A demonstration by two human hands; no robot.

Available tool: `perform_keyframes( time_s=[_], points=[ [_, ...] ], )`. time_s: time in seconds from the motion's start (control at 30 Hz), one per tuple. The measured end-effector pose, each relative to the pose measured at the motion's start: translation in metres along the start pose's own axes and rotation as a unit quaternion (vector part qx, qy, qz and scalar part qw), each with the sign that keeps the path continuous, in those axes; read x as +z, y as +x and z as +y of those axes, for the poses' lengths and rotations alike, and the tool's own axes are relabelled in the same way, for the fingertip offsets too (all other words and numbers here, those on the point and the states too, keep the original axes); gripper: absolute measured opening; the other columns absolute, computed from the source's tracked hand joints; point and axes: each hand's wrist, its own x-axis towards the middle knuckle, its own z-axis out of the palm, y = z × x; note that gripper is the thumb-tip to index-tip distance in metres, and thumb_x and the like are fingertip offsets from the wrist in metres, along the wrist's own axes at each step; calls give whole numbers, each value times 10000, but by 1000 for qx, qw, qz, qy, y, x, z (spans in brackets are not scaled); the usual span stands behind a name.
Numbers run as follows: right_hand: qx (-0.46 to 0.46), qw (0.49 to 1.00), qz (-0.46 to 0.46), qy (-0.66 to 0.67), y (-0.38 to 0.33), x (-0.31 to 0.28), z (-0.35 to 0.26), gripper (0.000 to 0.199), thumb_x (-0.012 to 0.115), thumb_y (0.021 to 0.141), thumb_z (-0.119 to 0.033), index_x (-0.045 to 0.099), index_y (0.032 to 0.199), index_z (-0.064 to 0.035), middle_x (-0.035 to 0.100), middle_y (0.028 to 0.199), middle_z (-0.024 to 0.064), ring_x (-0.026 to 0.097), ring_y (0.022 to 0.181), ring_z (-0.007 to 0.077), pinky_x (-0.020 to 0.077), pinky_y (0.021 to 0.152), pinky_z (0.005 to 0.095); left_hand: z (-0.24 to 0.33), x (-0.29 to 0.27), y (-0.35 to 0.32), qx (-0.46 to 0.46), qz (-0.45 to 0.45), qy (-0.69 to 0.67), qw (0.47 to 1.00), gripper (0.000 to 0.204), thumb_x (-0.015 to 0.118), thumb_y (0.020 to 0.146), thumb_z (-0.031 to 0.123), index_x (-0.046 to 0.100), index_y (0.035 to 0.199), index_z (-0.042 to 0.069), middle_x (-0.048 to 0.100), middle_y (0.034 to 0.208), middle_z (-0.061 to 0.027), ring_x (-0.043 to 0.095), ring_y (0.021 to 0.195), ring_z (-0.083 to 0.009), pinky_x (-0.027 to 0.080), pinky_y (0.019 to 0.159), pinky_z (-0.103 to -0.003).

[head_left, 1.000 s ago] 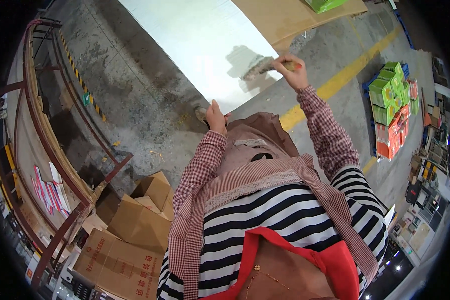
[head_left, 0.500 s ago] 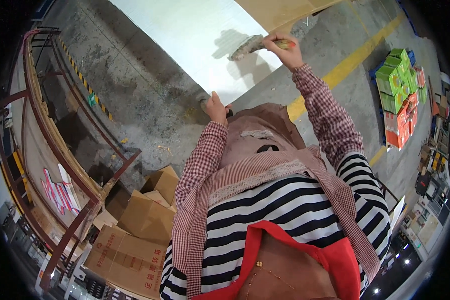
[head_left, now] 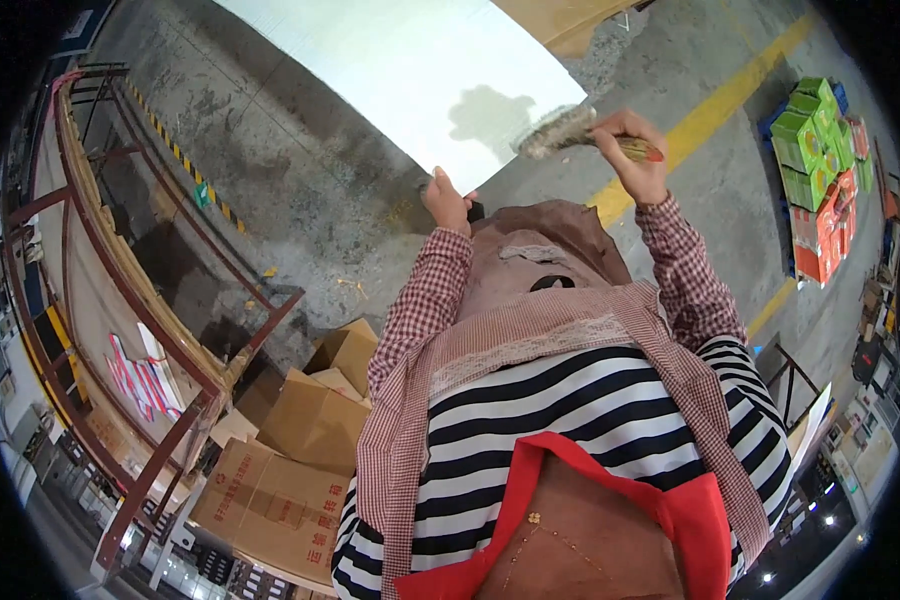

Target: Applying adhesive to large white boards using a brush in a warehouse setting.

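A wide brush (head_left: pixel 558 132) with pale, matted bristles and a worn handle is in my right hand (head_left: pixel 633 158), whose fingers are closed round the handle. Its bristles lie at the right edge of a large white sheet (head_left: pixel 400 75); I cannot tell whether they touch it. My left hand (head_left: pixel 450 205) grips the near corner of that sheet, thumb on top and the other fingers mostly hidden below. A dark shadow falls on the white surface left of the bristles.
Brown cardboard (head_left: pixel 560 22) lies beyond the sheet. At left stands a metal-framed rack (head_left: pixel 140 330), with open cardboard boxes (head_left: pixel 305 425) near it. Green and orange cartons (head_left: pixel 815 180) are stacked at right, past a yellow floor line (head_left: pixel 715 110).
My right hand has drawn the brush right and slightly nearer, from over the sheet to its right edge. My left hand stays on the corner.
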Motion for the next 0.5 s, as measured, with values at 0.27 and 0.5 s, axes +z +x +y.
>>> perform_keyframes(
  time_s=[0.27,0.5],
  points=[
    [-95,988,-83,-94,-27,39,20,111,713,747,-36,615,771,11,619,758,90,592,668,180,467,601,285,0,-1,4,15,7,16,1000,449,355,1026,353,551,984,-48,609,753,-109,557,484,-162,415,410,-273],
    [-106,992,-46,-52,-21,42,-11,96,691,766,-29,609,770,20,600,759,87,599,695,183,465,617,276,-2,-4,4,35,-7,13,999,457,344,1025,366,546,993,-43,614,737,-102,567,503,-140,412,411,-259]
  ],
)
